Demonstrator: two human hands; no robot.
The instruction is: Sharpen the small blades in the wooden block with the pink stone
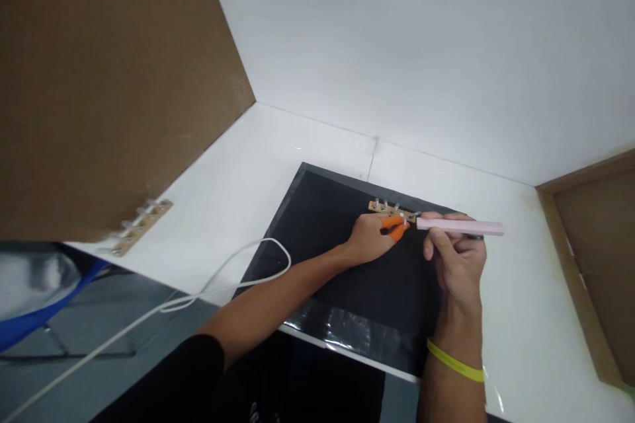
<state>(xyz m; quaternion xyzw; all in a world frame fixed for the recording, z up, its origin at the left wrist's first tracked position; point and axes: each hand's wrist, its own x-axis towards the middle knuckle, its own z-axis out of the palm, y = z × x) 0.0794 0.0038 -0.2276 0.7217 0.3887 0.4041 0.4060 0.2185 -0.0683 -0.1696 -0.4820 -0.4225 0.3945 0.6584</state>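
Note:
A small wooden strip (384, 207) with several metal studs lies on the far part of a black mat (347, 264). My left hand (370, 238) rests on the mat just below the strip, fingers closed round an orange-handled tool (394, 227) whose tip meets the strip's right end. My right hand (456, 258) grips a pink pen-shaped tool (461, 227) held level, its tip pointing left at that same end. A yellow band (454, 363) circles my right wrist.
The mat sits on a white table (223, 205) in a corner between white walls and a brown board (99, 79). A second studded wooden strip (141, 225) lies at the table's left edge. A white cable (218, 284) loops off the front edge.

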